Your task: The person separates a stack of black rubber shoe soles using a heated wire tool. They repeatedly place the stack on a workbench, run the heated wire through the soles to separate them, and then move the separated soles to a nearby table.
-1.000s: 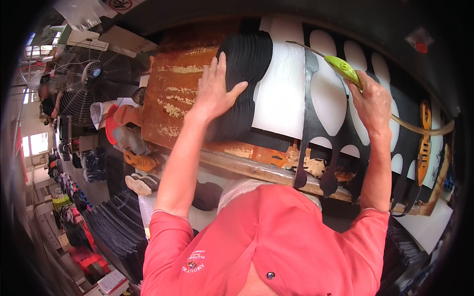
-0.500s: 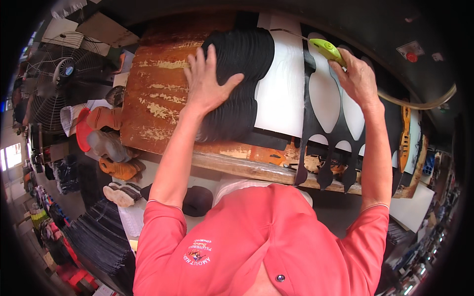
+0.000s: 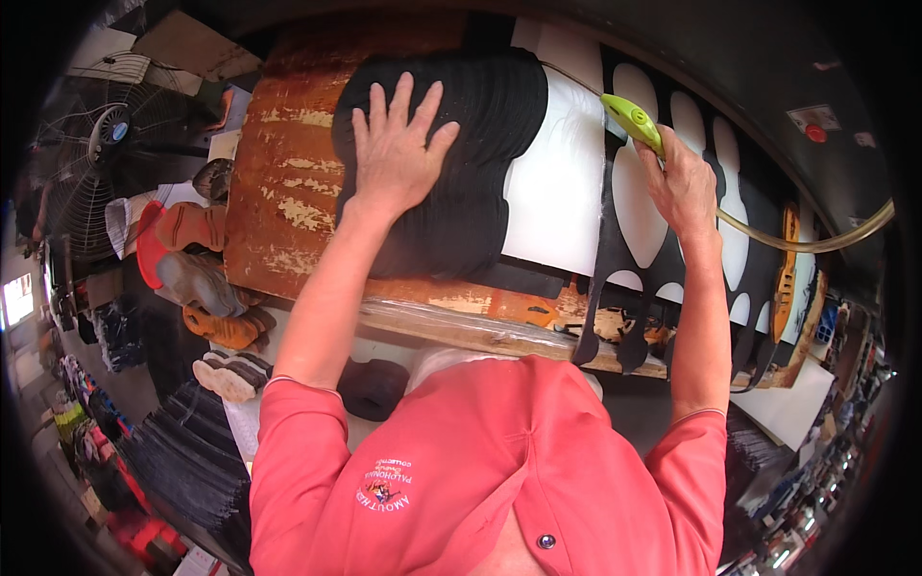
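My left hand (image 3: pixel 394 163) lies flat with fingers spread on a stack of thin black sole-shaped pieces (image 3: pixel 480 125). The pieces are fanned out in overlapping layers across the workbench. In my right hand (image 3: pixel 684 182) is a lime-green air blow gun (image 3: pixel 632 120), fingers wrapped around its body. Its thin bent metal nozzle reaches left toward the stack's far right edge. A clear yellowish hose (image 3: pixel 816 247) runs to the right from near that hand. Under the gun lie a white sheet (image 3: pixel 557 192) and black sheeting with sole-shaped cut-outs (image 3: pixel 607 245).
The brown, worn bench top (image 3: pixel 288 182) has a wooden front edge (image 3: pixel 471 331). An orange slotted tool (image 3: pixel 786 274) lies at its right end. Stacked orange and grey sole pieces (image 3: pixel 197 278) stand left, below a fan (image 3: pixel 110 134). A red button (image 3: pixel 815 132) sits at the far right.
The black stack has spread leftward into a wider fan under my left hand, which now lies flatter on it. My right hand and the blow gun have come slightly nearer.
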A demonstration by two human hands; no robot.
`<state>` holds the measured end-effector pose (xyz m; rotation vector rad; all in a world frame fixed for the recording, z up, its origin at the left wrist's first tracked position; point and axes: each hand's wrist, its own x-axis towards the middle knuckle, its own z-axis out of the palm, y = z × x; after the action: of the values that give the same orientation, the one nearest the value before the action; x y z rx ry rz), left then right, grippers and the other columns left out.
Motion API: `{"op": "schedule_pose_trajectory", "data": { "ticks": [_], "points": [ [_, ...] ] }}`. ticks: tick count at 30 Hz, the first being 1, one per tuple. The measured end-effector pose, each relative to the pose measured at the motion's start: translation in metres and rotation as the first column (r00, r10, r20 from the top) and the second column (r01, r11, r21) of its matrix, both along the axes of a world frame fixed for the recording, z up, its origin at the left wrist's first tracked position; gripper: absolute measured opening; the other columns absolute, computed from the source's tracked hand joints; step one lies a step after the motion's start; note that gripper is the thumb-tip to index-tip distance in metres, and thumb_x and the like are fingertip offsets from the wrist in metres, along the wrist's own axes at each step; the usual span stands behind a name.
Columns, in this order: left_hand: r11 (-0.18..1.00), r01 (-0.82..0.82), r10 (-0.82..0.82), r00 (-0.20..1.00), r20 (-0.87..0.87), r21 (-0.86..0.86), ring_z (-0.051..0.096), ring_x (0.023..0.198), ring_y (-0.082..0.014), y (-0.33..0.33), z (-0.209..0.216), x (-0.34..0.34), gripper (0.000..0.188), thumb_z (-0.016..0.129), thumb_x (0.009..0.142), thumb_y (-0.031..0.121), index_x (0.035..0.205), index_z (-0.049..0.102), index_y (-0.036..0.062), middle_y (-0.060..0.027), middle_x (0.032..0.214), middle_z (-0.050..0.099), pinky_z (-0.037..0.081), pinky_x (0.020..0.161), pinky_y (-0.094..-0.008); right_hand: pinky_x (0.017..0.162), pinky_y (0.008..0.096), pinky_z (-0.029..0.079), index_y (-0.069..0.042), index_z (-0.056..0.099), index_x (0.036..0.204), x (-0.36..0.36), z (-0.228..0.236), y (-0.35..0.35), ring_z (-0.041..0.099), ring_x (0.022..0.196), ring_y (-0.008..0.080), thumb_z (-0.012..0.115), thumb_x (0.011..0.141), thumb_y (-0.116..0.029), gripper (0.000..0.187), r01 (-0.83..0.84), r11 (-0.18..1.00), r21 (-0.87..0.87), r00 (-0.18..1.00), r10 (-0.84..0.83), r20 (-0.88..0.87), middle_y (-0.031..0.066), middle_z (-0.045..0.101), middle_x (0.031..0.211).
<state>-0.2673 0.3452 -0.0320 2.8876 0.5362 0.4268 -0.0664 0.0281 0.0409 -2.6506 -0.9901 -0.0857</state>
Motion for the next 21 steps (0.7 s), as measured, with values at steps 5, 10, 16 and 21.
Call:
{"op": "schedule_pose_trajectory", "data": {
  "ticks": [5,10,16,21],
  "points": [
    [0.995,-0.011,0.01,1.0,0.01,0.099,0.018,0.162,-0.0531,-0.022,-0.004,0.037,0.076,0.059,0.108,0.055,0.169,0.04,0.015,-0.0241,0.177,0.025,0.014,0.128,-0.0721,0.073,0.0513,0.056,-0.008,0.068,0.111,0.031,-0.009,-0.023,0.072,0.084,0.0428,0.068,0.103,-0.026,0.02,-0.024,0.995,0.099,0.999,0.02,0.048,0.0164,0.075,0.099],
    [0.973,0.231,-0.231,0.973,0.005,0.012,0.025,0.163,-0.0472,-0.031,-0.02,0.055,0.077,0.06,0.107,0.055,0.169,0.04,0.0123,-0.0194,0.175,0.034,0.016,0.13,-0.067,0.073,0.0504,0.057,-0.007,0.069,0.115,0.048,-0.014,-0.037,0.073,0.085,0.0415,0.068,0.102,-0.023,0.02,-0.013,0.997,0.076,0.999,0.009,0.053,0.0155,0.076,0.1],
    [0.985,0.132,-0.115,0.982,-0.149,0.108,0.022,0.163,-0.0503,-0.04,0.014,0.062,0.084,0.06,0.106,0.057,0.17,0.035,0.0085,-0.0205,0.176,0.031,0.015,0.129,-0.0692,0.074,0.0505,0.057,-0.008,0.07,0.115,0.052,-0.01,-0.035,0.073,0.086,0.041,0.068,0.1,-0.021,0.019,-0.005,0.994,0.11,1.0,0.003,0.019,0.0152,0.076,0.101],
    [0.93,0.361,-0.357,0.932,0.058,-0.067,0.013,0.166,-0.0475,-0.072,0.008,0.07,0.086,0.058,0.106,0.057,0.173,0.028,0.0123,-0.021,0.18,0.021,0.008,0.133,-0.0639,0.075,0.0504,0.056,-0.009,0.07,0.114,0.029,-0.011,-0.014,0.072,0.086,0.0416,0.068,0.1,-0.022,0.019,-0.018,0.995,0.098,0.997,0.01,0.076,0.0145,0.075,0.102]
  ]
}}
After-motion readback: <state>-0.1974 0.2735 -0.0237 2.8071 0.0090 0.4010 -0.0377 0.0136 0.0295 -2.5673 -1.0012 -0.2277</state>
